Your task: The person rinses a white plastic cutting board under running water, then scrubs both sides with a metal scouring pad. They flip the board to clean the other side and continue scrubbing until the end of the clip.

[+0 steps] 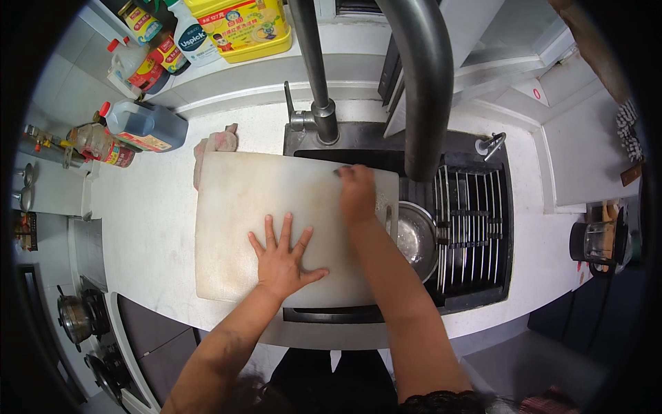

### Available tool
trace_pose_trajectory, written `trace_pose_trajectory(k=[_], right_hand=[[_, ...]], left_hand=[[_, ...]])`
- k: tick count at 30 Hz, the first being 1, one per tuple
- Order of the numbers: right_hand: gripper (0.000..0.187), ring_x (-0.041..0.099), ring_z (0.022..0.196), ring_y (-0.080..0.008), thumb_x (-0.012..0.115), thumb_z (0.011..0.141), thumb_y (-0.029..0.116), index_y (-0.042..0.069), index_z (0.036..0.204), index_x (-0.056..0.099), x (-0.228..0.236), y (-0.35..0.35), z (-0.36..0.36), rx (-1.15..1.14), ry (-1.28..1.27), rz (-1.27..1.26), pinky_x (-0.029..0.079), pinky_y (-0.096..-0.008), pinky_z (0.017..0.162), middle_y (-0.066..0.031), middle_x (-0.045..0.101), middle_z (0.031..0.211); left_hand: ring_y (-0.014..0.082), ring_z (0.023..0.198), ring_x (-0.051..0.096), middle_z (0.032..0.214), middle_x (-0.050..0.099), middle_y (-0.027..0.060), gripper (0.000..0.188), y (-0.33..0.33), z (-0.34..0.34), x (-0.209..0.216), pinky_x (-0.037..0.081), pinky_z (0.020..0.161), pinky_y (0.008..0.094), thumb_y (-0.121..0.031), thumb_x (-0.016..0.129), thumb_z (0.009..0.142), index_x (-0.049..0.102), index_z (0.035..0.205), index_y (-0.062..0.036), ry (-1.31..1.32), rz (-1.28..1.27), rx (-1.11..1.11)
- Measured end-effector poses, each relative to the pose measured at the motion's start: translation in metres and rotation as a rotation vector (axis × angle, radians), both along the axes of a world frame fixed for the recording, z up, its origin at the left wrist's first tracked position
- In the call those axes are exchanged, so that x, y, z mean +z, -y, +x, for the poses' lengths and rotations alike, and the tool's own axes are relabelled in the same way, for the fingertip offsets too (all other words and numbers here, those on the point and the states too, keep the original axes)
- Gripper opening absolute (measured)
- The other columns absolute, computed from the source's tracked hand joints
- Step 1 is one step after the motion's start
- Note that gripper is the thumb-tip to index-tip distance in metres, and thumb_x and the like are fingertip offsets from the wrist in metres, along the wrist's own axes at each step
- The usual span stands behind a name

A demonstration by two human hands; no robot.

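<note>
A large whitish cutting board (pixel 234 200) lies flat over the left part of the dark sink (pixel 507 276) and the white counter beside it. My left hand (pixel 279 265) rests palm down on the board with its fingers spread. On the board's far right part, my right hand (pixel 358 196) is closed, fingers bent down to the surface. A small dark bit shows at its fingertips, but the hand hides most of what it holds. Wet spots and small bubbles are visible to the right of that hand. A slot handle runs along the board's right edge.
A metal bowl (pixel 416 238) sits in the sink, partly under the board, beside a metal drying rack (pixel 472 228). The dark faucet (pixel 427 90) arches overhead. A crumpled cloth (pixel 217 145) lies behind the board. Bottles (pixel 145 125) stand at the far left; a blender (pixel 600 241) is at right.
</note>
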State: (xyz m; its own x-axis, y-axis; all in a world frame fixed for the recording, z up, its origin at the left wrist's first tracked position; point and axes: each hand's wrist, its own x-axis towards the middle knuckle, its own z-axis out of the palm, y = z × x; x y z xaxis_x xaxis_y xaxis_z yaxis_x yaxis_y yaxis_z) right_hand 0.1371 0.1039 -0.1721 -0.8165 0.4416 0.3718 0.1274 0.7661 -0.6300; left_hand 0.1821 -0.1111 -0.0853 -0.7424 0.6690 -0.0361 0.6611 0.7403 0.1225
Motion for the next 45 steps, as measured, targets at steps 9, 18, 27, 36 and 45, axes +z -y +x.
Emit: trace_pose_trajectory(k=[9,18,27,36,45], right_hand=[[0.021,0.058,0.092,-0.0353,0.058,0.078,0.004,0.002,0.097,0.066,0.004,-0.001,-0.005,0.166,-0.078,0.209,0.049,-0.0431,0.082,-0.0153,0.063,0.101],[0.025,0.06,0.089,-0.035,0.056,0.079,0.004,0.0,0.099,0.069,0.008,0.008,0.019,0.207,-0.019,0.195,0.049,-0.0421,0.083,-0.017,0.067,0.095],[0.021,0.061,0.09,-0.0357,0.055,0.079,0.001,-0.001,0.095,0.069,-0.002,0.012,0.023,0.19,-0.029,0.199,0.049,-0.0427,0.085,-0.0166,0.068,0.096],[0.027,0.06,0.094,-0.0326,0.059,0.079,0.005,-0.001,0.103,0.068,-0.001,0.007,0.011,0.118,0.051,0.219,0.05,-0.0413,0.084,-0.0143,0.066,0.102],[0.024,0.065,0.095,-0.0239,0.066,0.081,-0.002,0.0,0.104,0.073,0.033,-0.054,0.098,-0.063,0.054,-0.35,0.05,-0.0324,0.087,-0.0114,0.073,0.098]], left_hand=[[0.0546,0.144,0.011,0.16,0.021,0.0187,0.096,0.008,-0.004,-0.003,0.013,0.095,0.0833,-0.072,0.075,0.059,0.053,0.141,-0.0264,-0.004,0.018,0.011],[0.0547,0.144,0.01,0.16,0.021,0.0187,0.097,0.005,-0.006,-0.002,0.012,0.095,0.0835,-0.072,0.075,0.059,0.052,0.142,-0.0264,0.033,-0.004,0.022],[0.0554,0.144,0.008,0.159,0.021,0.0189,0.095,0.003,-0.005,0.008,0.012,0.095,0.0837,-0.072,0.075,0.059,0.053,0.141,-0.0262,0.048,-0.05,0.029],[0.0552,0.143,0.01,0.159,0.022,0.0185,0.098,0.002,-0.006,0.002,0.012,0.094,0.0841,-0.072,0.076,0.057,0.052,0.141,-0.0277,0.01,0.016,-0.005],[0.0537,0.144,0.011,0.16,0.023,0.0173,0.099,0.013,-0.008,-0.007,0.015,0.094,0.0828,-0.071,0.077,0.056,0.052,0.141,-0.0288,0.005,0.131,-0.029]])
